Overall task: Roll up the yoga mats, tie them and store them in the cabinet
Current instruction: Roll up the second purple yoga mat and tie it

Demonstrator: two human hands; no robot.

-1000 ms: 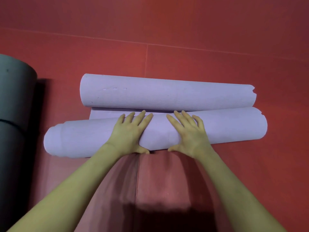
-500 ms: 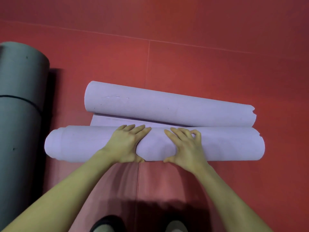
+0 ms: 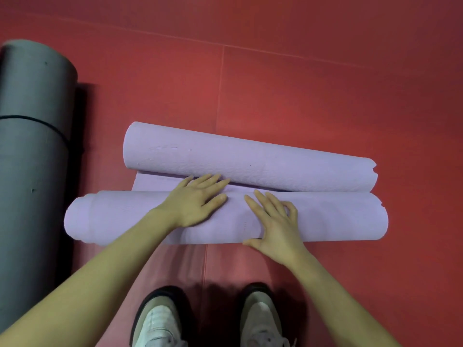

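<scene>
Left hand [image 3: 198, 202], right hand [image 3: 274, 222]: flat, ungripping, on mat [image 3: 338, 216] | Risk: far curl [image 3: 250, 159] blocks roll; roll loosens.

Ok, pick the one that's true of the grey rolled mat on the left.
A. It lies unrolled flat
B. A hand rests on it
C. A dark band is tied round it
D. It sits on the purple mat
C: a thin dark band circles the grey rolled mat, which lies apart from both hands.
</scene>
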